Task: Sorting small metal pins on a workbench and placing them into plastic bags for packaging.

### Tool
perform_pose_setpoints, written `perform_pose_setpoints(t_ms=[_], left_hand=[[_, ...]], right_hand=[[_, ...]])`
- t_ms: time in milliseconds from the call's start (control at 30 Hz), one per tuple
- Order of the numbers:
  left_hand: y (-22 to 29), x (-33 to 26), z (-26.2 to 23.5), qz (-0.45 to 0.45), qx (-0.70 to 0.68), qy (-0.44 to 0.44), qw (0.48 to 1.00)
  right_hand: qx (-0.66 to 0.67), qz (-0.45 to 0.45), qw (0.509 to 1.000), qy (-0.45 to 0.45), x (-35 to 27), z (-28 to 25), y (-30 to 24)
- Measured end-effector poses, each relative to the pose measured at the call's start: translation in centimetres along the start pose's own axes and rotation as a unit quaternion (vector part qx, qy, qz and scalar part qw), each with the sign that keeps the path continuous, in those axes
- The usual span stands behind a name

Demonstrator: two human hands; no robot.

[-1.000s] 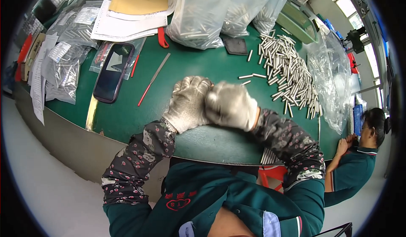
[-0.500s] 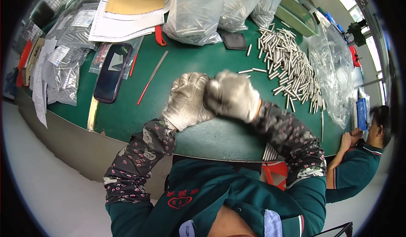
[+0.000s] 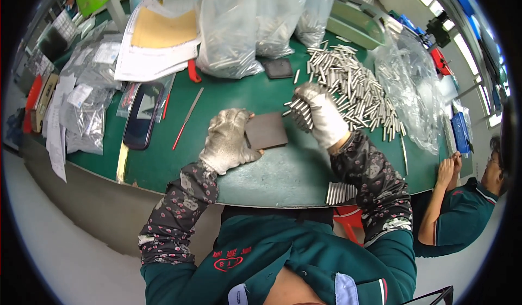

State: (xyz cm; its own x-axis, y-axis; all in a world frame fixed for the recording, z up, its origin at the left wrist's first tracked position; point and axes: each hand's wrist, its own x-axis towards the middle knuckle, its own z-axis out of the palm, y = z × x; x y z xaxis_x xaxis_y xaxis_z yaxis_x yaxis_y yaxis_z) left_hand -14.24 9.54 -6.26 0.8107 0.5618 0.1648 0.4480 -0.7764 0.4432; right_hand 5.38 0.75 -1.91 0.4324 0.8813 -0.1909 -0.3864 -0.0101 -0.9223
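Pins (image 3: 300, 113) sit bunched in the gloved right hand (image 3: 322, 119), its fingers clenched round them, apparently to hold the bundle together. The left hand (image 3: 225, 140) grasps a brown block (image 3: 266, 131) between thumb and fingers at its left side, probably for steadiness; whether it touches the table (image 3: 283, 182) I cannot tell. Beyond the right hand spreads a pile (image 3: 359, 82) of loose pins, seemingly within easy reach. By the right forearm, a row (image 3: 341, 193) lies at the near edge, perhaps for separation from the pile.
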Motion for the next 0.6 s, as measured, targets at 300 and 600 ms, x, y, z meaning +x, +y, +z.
perform_pose_setpoints(t_ms=[300, 600], left_hand=[[0.7, 0.2, 0.3, 0.139, -0.009, 0.134, 0.981], [8.0, 3.8, 2.4, 0.238, -0.228, 0.179, 0.927]], right_hand=[[0.338, 0.106, 0.935, 0.024, -1.3, -1.4, 2.9], [0.4, 0.069, 0.914, -0.018, -1.5, -0.9, 4.6]])
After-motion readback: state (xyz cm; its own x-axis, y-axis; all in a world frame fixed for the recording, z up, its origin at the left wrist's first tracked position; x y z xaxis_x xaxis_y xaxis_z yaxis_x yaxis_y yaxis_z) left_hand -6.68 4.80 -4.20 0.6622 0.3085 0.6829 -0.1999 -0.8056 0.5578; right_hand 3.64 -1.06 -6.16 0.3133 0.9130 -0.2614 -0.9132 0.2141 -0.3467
